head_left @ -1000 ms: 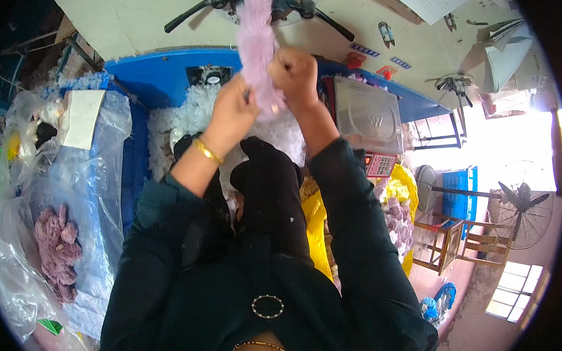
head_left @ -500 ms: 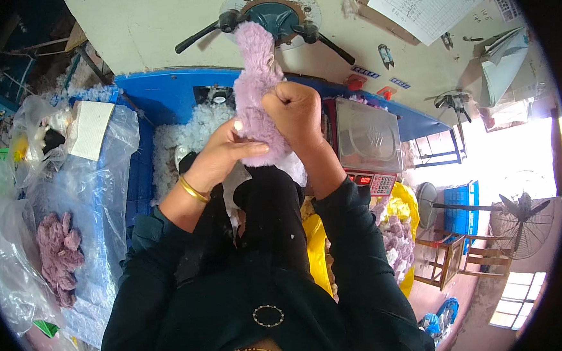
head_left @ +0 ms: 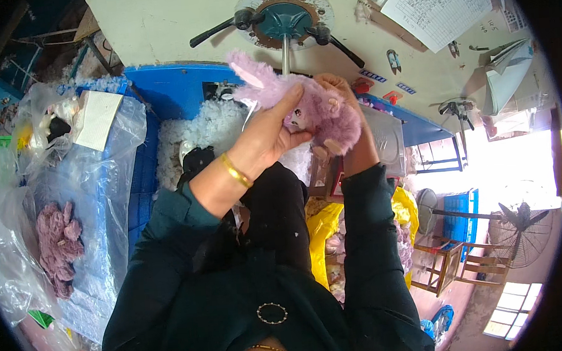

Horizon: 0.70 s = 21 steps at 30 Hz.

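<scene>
A pink-purple plush bunny (head_left: 341, 125) is held up in front of me, its long ears (head_left: 249, 74) pointing left and its face turned toward me. My left hand (head_left: 266, 130) grips it around the head, the thumb lying across the fur. Behind the body is my right hand (head_left: 343, 89), holding it from the far right side; most of its fingers are hidden by the toy. Just beyond the plush, a thin metal tube (head_left: 286, 56) sticks out from a round green machine fitting (head_left: 284, 19) with two black handles.
White stuffing (head_left: 195, 132) fills a blue bin (head_left: 163, 96) before me. At left, purple plush skins (head_left: 59, 244) lie on plastic sheeting. A yellow sack (head_left: 323, 237) of plush pieces and a scale (head_left: 385, 137) stand at right. Papers (head_left: 435, 5) and snips (head_left: 393, 59) lie on the far panel.
The plush has come away from the metal tube, moved right and turned so its face shows. My left hand went up to its head; my right hand shifted behind its body.
</scene>
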Each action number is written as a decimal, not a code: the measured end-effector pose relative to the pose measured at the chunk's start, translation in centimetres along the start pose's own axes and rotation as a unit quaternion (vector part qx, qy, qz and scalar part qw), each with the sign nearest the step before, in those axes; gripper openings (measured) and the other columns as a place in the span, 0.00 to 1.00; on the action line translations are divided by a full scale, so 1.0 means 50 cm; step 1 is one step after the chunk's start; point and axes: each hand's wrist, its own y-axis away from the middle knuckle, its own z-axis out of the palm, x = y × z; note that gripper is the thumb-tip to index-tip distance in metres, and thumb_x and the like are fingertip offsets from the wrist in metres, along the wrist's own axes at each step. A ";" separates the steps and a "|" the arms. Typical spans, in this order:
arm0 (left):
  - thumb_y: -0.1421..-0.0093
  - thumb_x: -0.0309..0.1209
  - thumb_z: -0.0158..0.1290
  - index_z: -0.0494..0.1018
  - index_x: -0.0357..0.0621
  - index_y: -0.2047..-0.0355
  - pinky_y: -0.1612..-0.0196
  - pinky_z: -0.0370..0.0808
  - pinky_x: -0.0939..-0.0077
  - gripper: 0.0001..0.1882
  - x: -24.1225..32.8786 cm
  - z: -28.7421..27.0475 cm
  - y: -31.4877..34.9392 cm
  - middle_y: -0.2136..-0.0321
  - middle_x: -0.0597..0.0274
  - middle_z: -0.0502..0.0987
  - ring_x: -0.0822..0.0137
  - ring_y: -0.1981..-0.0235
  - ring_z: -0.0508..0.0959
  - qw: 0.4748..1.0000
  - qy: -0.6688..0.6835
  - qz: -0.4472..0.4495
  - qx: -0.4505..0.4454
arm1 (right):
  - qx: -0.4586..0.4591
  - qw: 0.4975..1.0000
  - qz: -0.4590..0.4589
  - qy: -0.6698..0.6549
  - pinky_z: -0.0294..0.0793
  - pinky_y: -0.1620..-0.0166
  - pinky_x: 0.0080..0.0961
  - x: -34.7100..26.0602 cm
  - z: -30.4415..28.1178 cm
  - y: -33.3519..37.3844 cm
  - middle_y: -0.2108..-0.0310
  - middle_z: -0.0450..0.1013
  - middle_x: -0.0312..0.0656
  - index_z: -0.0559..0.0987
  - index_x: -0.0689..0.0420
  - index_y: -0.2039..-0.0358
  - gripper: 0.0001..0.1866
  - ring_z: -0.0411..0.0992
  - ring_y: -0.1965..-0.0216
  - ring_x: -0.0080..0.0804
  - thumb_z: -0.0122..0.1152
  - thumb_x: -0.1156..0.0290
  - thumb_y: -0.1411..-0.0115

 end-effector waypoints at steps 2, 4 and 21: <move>0.38 0.38 0.53 0.69 0.46 0.50 0.64 0.78 0.67 0.18 0.000 0.012 -0.011 0.57 0.61 0.75 0.66 0.60 0.77 1.000 -0.020 0.003 0.005 | -0.013 0.996 0.048 0.070 0.69 0.58 0.23 -0.055 -0.017 -0.007 0.63 0.72 0.37 0.75 0.61 0.59 0.19 0.69 0.60 0.22 0.61 0.59 0.42; 0.38 0.36 0.53 0.67 0.44 0.49 0.63 0.78 0.68 0.19 -0.002 0.005 -0.005 0.57 0.61 0.75 0.67 0.60 0.77 0.998 -0.057 0.021 0.012 | -0.083 0.971 -0.017 0.222 0.68 0.49 0.28 -0.045 -0.040 -0.014 0.54 0.70 0.45 0.68 0.60 0.45 0.34 0.69 0.52 0.31 0.67 0.57 0.48; 0.37 0.29 0.51 0.56 0.37 0.41 0.44 0.65 0.73 0.26 -0.010 -0.070 0.048 0.49 0.59 0.67 0.69 0.47 0.67 0.872 -0.422 0.250 0.009 | 0.078 0.848 -0.112 0.512 0.73 0.56 0.40 0.045 0.150 0.067 0.56 0.66 0.59 0.64 0.63 0.46 0.42 0.70 0.57 0.58 0.73 0.64 0.61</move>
